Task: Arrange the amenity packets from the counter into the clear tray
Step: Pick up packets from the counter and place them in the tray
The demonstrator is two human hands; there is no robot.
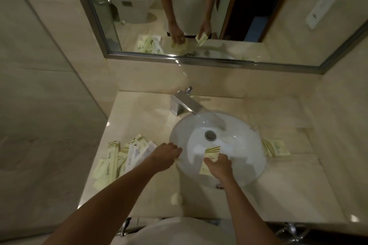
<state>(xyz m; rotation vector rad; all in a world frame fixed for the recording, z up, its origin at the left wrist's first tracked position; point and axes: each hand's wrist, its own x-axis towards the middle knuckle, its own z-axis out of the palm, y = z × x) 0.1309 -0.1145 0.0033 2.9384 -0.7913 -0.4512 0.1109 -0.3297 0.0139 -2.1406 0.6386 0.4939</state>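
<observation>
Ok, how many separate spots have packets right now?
3: a pile on the counter left of the sink, some in the right hand over the sink, a few on its right. Overlaps hide exact numbers.

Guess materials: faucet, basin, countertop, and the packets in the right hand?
Faucet: polished metal, mirror-bright, probably chrome. Basin: glossy white ceramic, likely, strong glare. Countertop: polished beige stone or a lookalike, faint veining. Packets in right hand: thin pale-yellow paper or film; unclear.
</observation>
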